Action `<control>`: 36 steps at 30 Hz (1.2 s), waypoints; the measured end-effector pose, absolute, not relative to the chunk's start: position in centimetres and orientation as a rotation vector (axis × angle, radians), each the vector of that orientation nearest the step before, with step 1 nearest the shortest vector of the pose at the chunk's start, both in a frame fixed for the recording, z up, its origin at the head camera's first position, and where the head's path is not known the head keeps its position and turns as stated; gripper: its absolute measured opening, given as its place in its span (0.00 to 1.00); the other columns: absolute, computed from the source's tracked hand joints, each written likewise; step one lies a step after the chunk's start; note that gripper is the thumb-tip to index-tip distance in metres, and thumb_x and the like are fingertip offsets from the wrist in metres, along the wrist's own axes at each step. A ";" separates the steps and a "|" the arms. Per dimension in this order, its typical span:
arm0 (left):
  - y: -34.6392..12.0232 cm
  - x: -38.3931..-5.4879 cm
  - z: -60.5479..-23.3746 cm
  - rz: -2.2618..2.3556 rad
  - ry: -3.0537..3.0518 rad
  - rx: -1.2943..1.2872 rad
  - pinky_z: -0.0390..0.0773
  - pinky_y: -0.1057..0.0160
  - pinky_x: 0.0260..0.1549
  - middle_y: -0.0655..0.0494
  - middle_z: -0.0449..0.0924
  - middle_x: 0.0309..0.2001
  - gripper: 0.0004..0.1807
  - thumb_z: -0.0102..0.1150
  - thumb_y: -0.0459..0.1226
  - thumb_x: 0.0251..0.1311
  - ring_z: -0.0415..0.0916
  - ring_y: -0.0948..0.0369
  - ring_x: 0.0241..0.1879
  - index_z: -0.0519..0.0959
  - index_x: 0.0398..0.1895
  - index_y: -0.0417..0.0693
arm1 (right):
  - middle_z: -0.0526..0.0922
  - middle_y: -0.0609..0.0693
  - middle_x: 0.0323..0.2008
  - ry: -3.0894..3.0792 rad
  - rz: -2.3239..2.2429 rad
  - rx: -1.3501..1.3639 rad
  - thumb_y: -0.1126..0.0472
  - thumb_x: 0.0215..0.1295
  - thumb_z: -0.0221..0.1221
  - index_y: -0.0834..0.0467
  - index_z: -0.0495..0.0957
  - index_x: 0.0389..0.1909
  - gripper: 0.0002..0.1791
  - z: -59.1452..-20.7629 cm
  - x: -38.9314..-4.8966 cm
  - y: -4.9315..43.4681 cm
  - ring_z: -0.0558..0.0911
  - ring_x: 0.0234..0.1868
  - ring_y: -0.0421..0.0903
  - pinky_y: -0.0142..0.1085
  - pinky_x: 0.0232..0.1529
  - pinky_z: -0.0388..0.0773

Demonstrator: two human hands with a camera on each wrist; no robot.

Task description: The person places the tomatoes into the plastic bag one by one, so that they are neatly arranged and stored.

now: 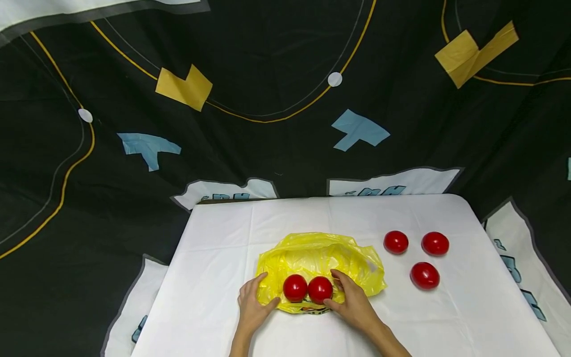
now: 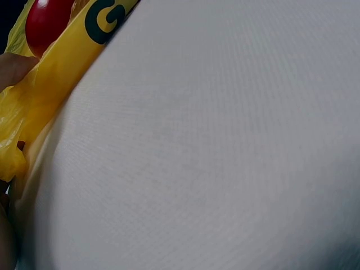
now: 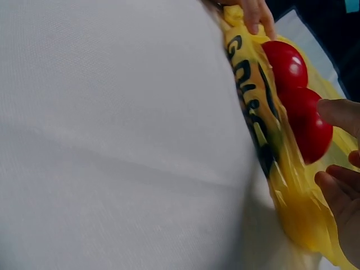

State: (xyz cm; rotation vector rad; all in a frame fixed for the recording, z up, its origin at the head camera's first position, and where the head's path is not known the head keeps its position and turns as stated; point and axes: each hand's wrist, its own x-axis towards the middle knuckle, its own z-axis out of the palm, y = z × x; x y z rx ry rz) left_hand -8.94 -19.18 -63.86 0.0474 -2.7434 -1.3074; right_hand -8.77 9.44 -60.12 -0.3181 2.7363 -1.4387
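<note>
A yellow plastic bag (image 1: 312,248) lies spread on the white-covered table, its mouth toward the person. Two shiny red balls sit side by side in its mouth: a left ball (image 1: 295,288) and a right ball (image 1: 319,289). My left hand (image 1: 255,303) holds the bag's left edge between thumb and fingers; in the left wrist view the thumb (image 2: 16,70) lies over the rim. Around the right side of the right ball, my right hand (image 1: 354,302) has its thumb and fingers spread. One digit (image 3: 340,114) overlaps that ball; the lower fingers (image 3: 337,188) stand apart from it.
Three more red balls lie right of the bag: one at the back (image 1: 396,242), one farther right (image 1: 435,244), one nearer (image 1: 425,276). Behind the white tablecloth (image 1: 214,248) hangs a dark patterned cloth (image 1: 267,158).
</note>
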 end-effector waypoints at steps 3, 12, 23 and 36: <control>-19.2 -8.9 -63.8 -1.310 -2.742 0.050 0.46 0.42 0.59 0.50 0.68 0.57 0.40 0.73 0.46 0.40 0.53 0.49 0.61 0.69 0.63 0.58 | 0.74 0.55 0.58 2.714 -1.476 -0.311 0.58 0.47 0.73 0.59 0.65 0.64 0.42 -59.9 -8.8 9.8 0.78 0.53 0.50 0.38 0.53 0.74; -19.2 -8.9 -63.9 -1.305 -2.743 0.048 0.47 0.43 0.58 0.51 0.68 0.57 0.40 0.73 0.45 0.40 0.52 0.49 0.61 0.69 0.62 0.58 | 0.75 0.55 0.58 2.694 -1.492 -0.303 0.58 0.47 0.73 0.59 0.65 0.64 0.42 -59.7 -8.6 10.2 0.78 0.52 0.48 0.38 0.52 0.75; -19.2 -8.9 -64.2 -1.296 -2.736 0.043 0.46 0.42 0.58 0.51 0.68 0.57 0.41 0.73 0.46 0.40 0.52 0.49 0.61 0.69 0.63 0.59 | 0.77 0.55 0.55 2.714 -1.540 -0.333 0.59 0.47 0.73 0.62 0.68 0.61 0.39 -58.6 -8.1 11.0 0.80 0.50 0.50 0.38 0.50 0.76; -19.2 -9.1 -64.0 -1.303 -2.742 0.038 0.46 0.41 0.58 0.50 0.68 0.57 0.40 0.72 0.48 0.41 0.52 0.49 0.61 0.68 0.63 0.58 | 0.78 0.49 0.53 2.772 -1.512 -0.262 0.62 0.44 0.74 0.58 0.71 0.59 0.37 -57.8 -7.7 12.1 0.80 0.50 0.44 0.33 0.51 0.76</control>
